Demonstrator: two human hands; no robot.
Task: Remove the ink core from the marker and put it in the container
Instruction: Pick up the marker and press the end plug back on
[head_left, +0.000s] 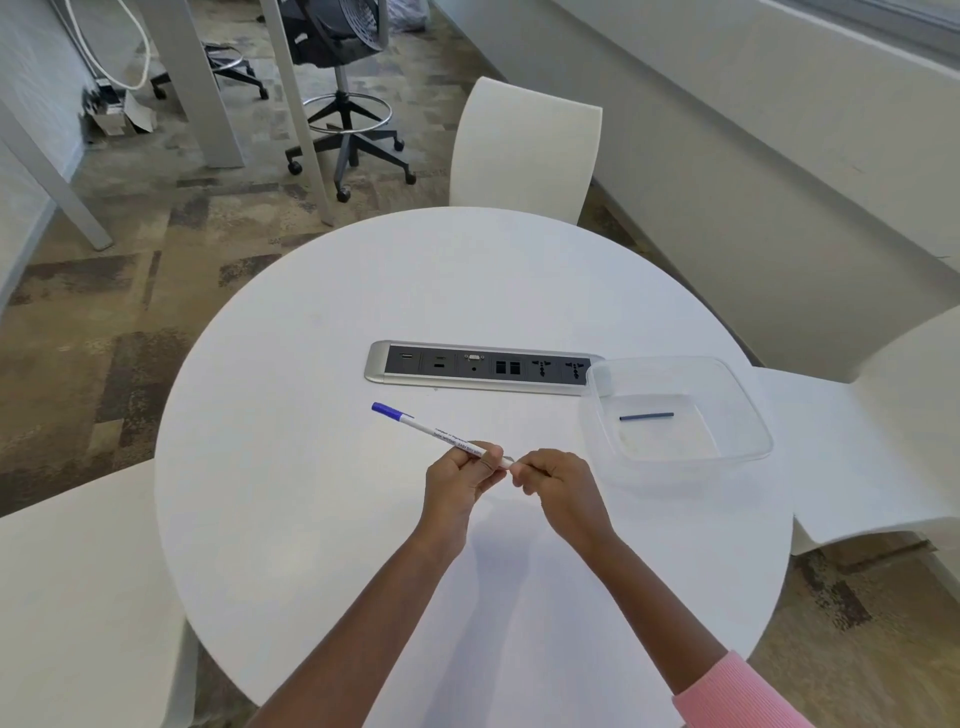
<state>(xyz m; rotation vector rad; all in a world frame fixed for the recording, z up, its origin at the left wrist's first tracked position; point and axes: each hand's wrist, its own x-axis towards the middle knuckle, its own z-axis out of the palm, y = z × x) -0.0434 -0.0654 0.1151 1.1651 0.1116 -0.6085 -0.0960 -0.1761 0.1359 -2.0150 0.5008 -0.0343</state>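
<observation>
While your left hand (457, 475) grips the whiteboard marker (436, 432), your right hand (550, 475) pinches its end, near the clear container (748, 415) holding one ink core (645, 416)

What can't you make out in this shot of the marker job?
Head view only:
- Marker rear end: covered by the left hand and right hand.
- Marker's printed text: too small.
- Thin dark stick in the container: too small to identify.

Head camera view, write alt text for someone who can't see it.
Two hands hold a white marker with a blue cap above a round white table: left hand grips the barrel, right hand pinches its end. A clear container to the right holds a dark ink core.
</observation>
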